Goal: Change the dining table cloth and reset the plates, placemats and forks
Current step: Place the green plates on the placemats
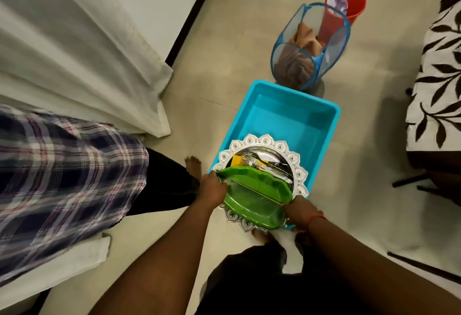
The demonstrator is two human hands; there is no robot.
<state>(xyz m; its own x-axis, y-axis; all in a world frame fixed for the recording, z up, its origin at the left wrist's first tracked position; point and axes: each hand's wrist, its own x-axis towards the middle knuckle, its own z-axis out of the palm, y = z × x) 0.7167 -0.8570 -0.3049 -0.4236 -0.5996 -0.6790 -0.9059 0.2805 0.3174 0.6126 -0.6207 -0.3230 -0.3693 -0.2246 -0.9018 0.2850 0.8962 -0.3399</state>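
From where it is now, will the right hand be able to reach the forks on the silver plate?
Probably not yet: the right hand grips the green plates, which tilt over part of the forks.

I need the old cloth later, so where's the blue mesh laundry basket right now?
In the head view, the blue mesh laundry basket stands on the floor at upper right, between the turquoise plastic tub and red bucket.

green plates (pixel 254 197), turquoise tub (pixel 294 115), silver scalloped placemat (pixel 264 140)
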